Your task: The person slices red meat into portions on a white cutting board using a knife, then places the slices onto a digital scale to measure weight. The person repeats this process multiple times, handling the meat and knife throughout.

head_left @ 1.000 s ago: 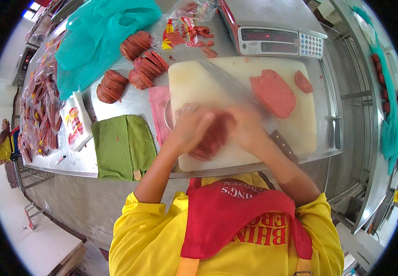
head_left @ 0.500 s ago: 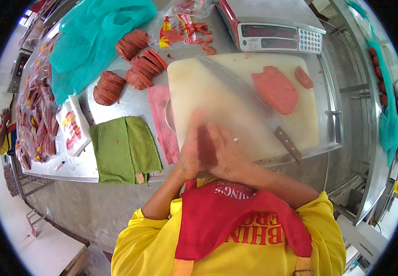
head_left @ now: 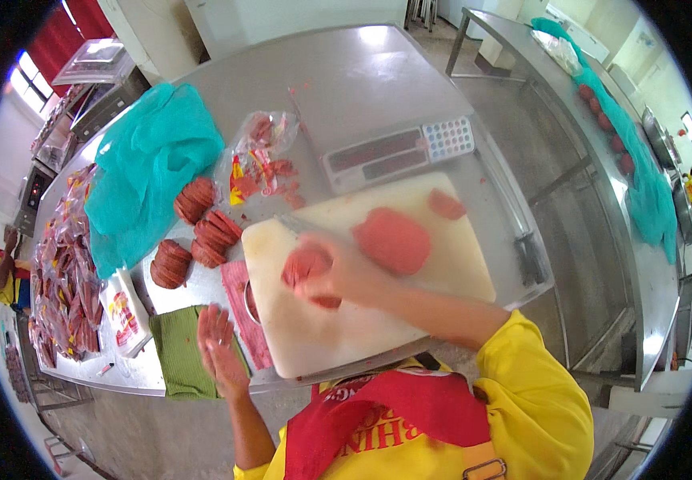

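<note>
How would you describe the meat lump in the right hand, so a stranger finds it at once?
Start at the white cutting board before the scale. On its left part, the right hand grips a round pink meat lump. The larger lump beside it lies untouched.

Cutting board (head_left: 378,320) at frame centre on table (head_left: 378,72); scale (head_left: 398,152) behind it. Meat lump (head_left: 392,240) on board. Sausage stacks (head_left: 198,236) left of board; cloth (head_left: 182,352) lower left.
</note>
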Demonstrator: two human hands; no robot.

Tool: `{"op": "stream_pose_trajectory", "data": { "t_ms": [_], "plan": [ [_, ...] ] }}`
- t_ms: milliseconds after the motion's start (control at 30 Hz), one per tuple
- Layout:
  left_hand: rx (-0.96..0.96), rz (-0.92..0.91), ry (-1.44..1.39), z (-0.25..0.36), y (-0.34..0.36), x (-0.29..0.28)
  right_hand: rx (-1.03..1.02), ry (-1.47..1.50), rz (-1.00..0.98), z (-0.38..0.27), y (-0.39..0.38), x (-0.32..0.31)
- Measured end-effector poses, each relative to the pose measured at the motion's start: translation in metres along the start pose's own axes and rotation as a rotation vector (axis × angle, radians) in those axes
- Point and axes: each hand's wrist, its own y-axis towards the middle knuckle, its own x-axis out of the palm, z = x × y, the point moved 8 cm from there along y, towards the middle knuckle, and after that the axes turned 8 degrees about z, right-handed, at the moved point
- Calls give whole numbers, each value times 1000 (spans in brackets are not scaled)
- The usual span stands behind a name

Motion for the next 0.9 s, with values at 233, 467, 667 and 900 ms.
{"op": "stream_pose_trajectory", "data": {
  "t_ms": [233,467,667,900],
  "plan": [
    [88,222,298,24,-93,0,-435,-823,704,-131,144,-199],
    [-1,368,444,22,-153,5,-370,-1074,809,-120,165,-247],
    [55,389,487,24,-140,7,-800,-707,356,-93,27,-258],
    [122,136,346,-4,-90,94,-308,-1040,306,31,-18,-250]
  ]
}}
